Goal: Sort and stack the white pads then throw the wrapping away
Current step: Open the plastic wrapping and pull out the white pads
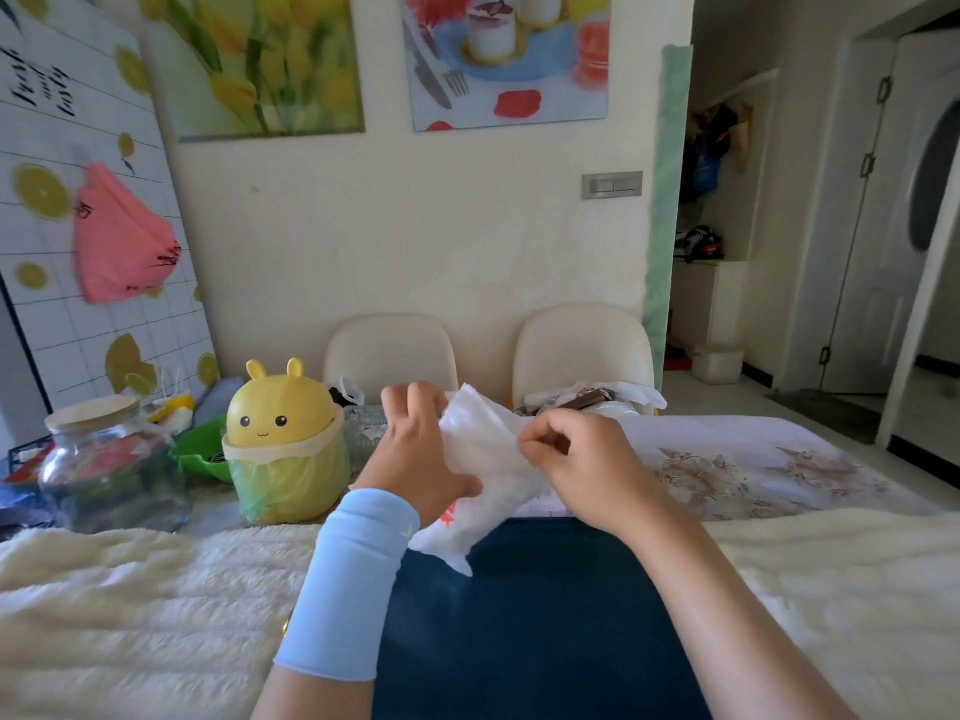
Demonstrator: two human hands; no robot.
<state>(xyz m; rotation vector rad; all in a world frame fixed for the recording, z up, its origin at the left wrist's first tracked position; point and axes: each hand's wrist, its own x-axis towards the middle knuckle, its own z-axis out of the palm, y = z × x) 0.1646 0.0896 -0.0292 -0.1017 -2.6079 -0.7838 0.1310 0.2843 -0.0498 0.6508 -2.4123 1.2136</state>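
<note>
The glass jar (109,459) at left holds colourful items. The left hand (415,449) and right hand (571,459) pinch the white wrapping (488,459), its long axis roughly upright.

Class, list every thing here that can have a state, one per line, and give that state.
left hand: grips the white wrapping.
right hand: pinches the wrapping's edge.
white wrapping: crumpled, held up by both hands.
yellow bin: lid shut, liner bag fitted.
glass jar: lid on, partly filled.
</note>
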